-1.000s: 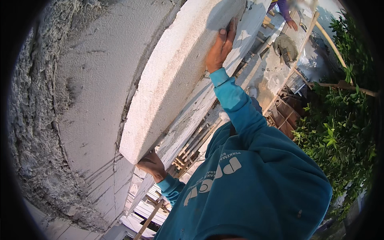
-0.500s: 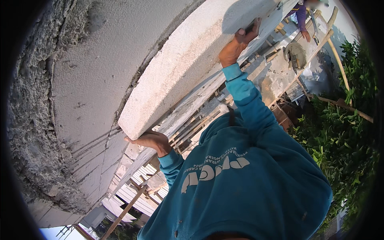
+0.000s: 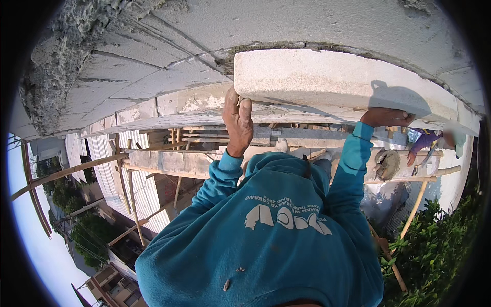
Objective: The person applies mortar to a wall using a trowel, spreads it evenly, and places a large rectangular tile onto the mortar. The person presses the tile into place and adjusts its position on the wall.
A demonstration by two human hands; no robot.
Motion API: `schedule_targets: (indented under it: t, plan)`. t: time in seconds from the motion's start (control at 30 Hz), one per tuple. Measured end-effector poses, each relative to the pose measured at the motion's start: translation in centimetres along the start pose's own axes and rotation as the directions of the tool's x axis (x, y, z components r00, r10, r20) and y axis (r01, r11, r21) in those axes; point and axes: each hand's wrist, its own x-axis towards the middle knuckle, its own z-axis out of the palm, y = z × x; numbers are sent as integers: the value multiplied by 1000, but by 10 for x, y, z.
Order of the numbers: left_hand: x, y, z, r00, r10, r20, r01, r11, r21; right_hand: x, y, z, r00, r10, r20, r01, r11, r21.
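A long white concrete block (image 3: 302, 77) lies along the top of the pale wall (image 3: 184, 100), its front edge turned toward me. My left hand (image 3: 239, 123) grips its left end at the lower corner, thumb and fingers bunched there. Farther right, my right hand (image 3: 387, 117) is pressed against the block's lower front edge, with its fingers pointing right and partly hidden. Rough grey mortar (image 3: 225, 61) shows in the joint behind the block. A round shadow falls on the block above my right hand.
Below runs a bamboo scaffold with planks (image 3: 174, 162). A round mortar tub (image 3: 387, 165) with tools in it stands on the scaffold at right. Beside it, another person's purple sleeve (image 3: 423, 143) and hand show. Leafy plants (image 3: 434, 245) fill the lower right; rooftops lie at lower left.
My view has swung round, so the block now lies nearly level across the picture. My left hand has shifted from beneath the block's end to its corner; the right stays at its front.
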Motion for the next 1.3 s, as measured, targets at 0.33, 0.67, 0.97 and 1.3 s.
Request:
schedule_targets:
  t: [0.33, 0.67, 0.97, 1.3]
  plan:
    - [7, -5, 0, 986, 163, -35, -155, 975, 157, -5, -6, -57, 971, -231, 56, 230, 861, -454]
    - [-10, -22, 11, 969, 127, -211, -128, 992, 9, 26, 7, -59, 887, -294, 355, 431, 803, -411]
    - [-13, -18, 16, 960, 83, -268, -112, 989, -95, 34, 19, -47, 835, -270, 479, 489, 764, -422]
    - [-3, -48, 5, 911, 233, -340, -308, 933, -186, -33, 43, -135, 755, 428, 498, 74, 698, -712]
